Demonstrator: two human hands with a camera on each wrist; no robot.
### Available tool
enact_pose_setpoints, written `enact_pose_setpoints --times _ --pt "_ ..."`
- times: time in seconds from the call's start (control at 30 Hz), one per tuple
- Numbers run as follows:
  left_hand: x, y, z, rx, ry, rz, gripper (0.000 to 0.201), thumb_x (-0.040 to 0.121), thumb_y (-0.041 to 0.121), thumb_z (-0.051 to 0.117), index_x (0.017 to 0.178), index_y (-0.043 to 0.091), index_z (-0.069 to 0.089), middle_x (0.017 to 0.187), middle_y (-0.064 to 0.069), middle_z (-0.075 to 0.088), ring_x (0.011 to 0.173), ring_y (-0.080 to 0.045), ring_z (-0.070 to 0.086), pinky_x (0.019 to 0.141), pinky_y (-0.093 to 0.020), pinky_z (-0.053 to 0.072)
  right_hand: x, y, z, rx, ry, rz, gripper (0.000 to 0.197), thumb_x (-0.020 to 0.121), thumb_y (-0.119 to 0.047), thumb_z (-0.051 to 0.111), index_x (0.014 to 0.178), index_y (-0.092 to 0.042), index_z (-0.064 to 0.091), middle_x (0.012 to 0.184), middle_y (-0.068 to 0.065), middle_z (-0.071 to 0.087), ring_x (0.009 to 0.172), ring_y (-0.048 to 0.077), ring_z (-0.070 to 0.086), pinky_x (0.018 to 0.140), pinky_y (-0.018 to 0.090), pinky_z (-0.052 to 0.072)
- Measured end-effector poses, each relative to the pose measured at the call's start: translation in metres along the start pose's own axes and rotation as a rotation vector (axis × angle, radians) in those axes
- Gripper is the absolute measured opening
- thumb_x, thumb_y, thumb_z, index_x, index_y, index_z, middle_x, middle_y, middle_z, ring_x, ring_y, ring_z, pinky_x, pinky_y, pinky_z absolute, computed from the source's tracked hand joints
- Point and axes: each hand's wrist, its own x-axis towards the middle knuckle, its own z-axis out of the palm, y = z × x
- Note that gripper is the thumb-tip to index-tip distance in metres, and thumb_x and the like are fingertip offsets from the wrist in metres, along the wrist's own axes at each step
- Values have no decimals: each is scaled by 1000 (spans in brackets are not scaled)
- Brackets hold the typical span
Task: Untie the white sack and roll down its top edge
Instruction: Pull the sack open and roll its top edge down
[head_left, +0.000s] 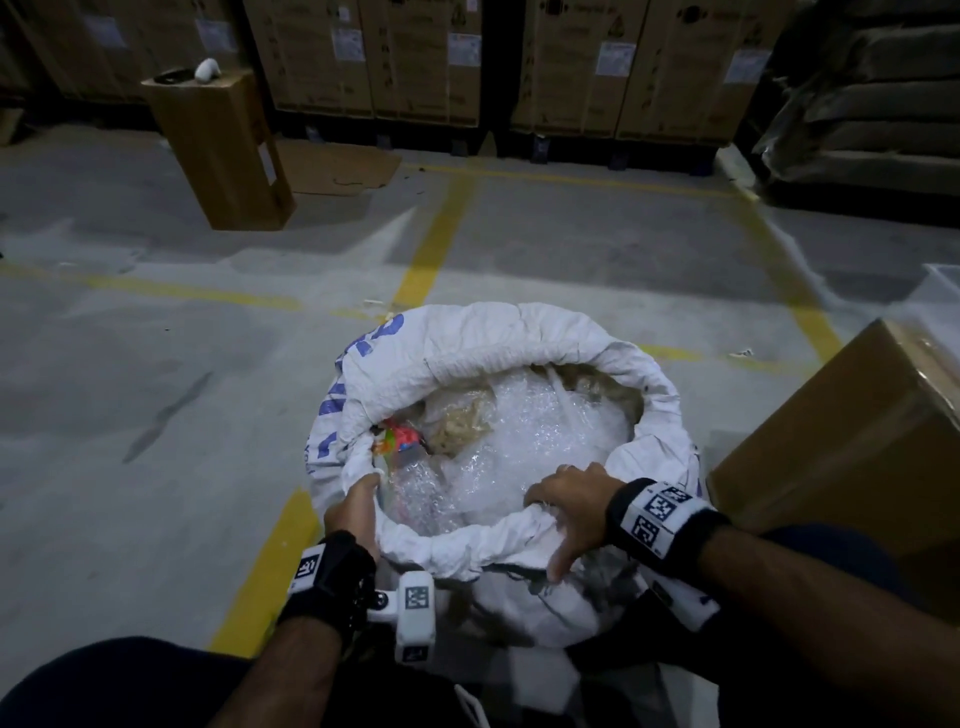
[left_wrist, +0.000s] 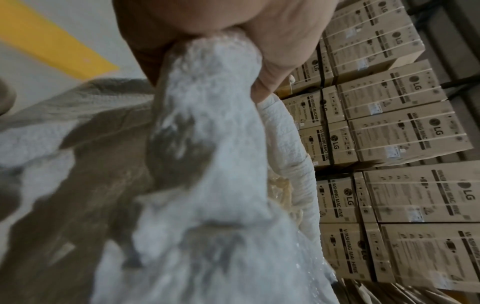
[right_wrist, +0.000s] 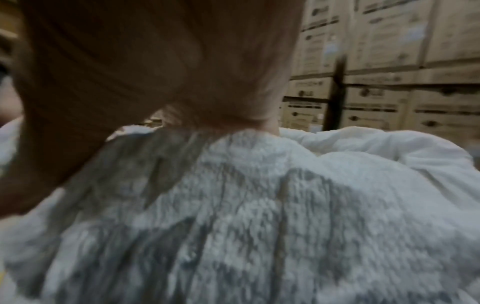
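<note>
A white woven sack (head_left: 467, 343) with blue lettering stands open on the floor in front of me, its top edge rolled outward into a thick rim. Bubble wrap (head_left: 524, 441) and a colourful packet (head_left: 400, 439) show inside. My left hand (head_left: 353, 512) grips the near left part of the rim, the fabric (left_wrist: 207, 86) bunched in its curled fingers. My right hand (head_left: 569, 501) grips the near right rim, fingers hooked inside and thumb down the outside. In the right wrist view the sack cloth (right_wrist: 259, 195) fills the frame under the palm (right_wrist: 155, 61).
A brown carton (head_left: 852, 431) stands right of the sack, nearly touching it. A tall carton (head_left: 223, 150) stands far left with a white object on top. Stacked washing-machine cartons (head_left: 415, 57) line the back. Yellow lines (head_left: 431, 249) mark the grey floor.
</note>
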Motion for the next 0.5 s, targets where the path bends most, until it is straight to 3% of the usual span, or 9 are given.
enact_pose_setpoints --times 0.17,0.23,0.3,0.37,0.4,0.5 --pt "2 2 -5 12 -93 -72 55 75 27 67 121 0 56 109 -18 64 97 -32 64 92 -50 51 3 -13 17 -163 207 -29 49 75 -26 71 116 -14 48 121 7 43 108 29 49 83 44 44" --pt "-15 6 -4 43 -133 -115 37 82 18 64 112 -3 57 102 -24 67 88 -36 67 88 -55 51 -2 -11 23 -145 229 -29 43 75 -22 67 113 -13 48 119 9 41 100 31 53 71 41 45" --pt "-23 4 -4 39 -172 -113 30 88 14 61 110 -5 57 97 -25 67 81 -35 66 88 -53 52 -8 -8 29 -132 236 -31 39 76 -21 64 111 -14 47 118 9 40 95 32 55 64 39 43" --pt "-27 -2 -4 88 -134 -92 42 86 27 63 114 -4 55 101 -22 67 81 -33 65 82 -44 55 -13 -7 34 -114 257 -32 38 77 -18 62 111 -15 47 118 9 40 92 32 57 62 39 42" --pt "-33 -7 -4 181 -74 -85 59 80 40 65 118 -3 52 109 -22 65 85 -33 64 79 -40 55 -14 -7 35 -107 270 -32 37 77 -17 61 112 -16 47 117 8 41 91 32 57 62 39 42" --pt "-61 -26 -6 738 74 25 96 76 63 56 134 -11 34 135 -24 49 117 -35 55 96 -35 47 -17 -7 41 -109 292 -37 39 77 -17 62 113 -16 47 116 7 43 91 31 57 60 38 40"
